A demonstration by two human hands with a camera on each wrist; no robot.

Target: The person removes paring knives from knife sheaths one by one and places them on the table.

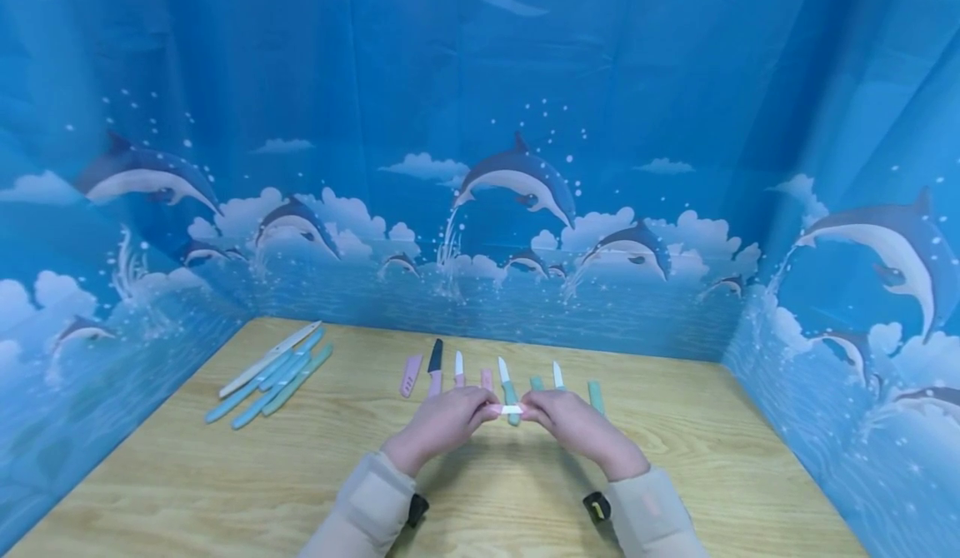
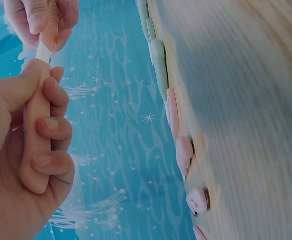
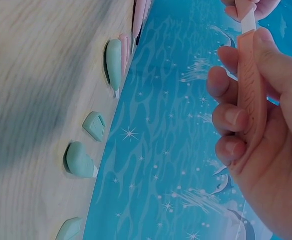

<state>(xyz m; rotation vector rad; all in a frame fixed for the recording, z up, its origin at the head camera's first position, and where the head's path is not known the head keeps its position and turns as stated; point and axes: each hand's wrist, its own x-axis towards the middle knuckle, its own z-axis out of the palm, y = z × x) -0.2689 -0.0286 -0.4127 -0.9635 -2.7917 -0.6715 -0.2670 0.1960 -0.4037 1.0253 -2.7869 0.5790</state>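
Head view: on the worktop (image 1: pixel 720 450), four bare knives (image 1: pixel 508 390) lie apart from covers (image 1: pixel 410 376). Above, the left hand (image 1: pixel 442 423) grips a pink knife (image 2: pixel 36 125), the right hand (image 1: pixel 579 426) apparently its cover (image 3: pixel 250 80); this pair looks partly joined, blade (image 1: pixel 512 410) exposed.

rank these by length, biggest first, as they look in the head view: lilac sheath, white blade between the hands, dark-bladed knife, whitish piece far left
1. Whitish piece
2. Dark-bladed knife
3. Lilac sheath
4. White blade, only a short stretch showing
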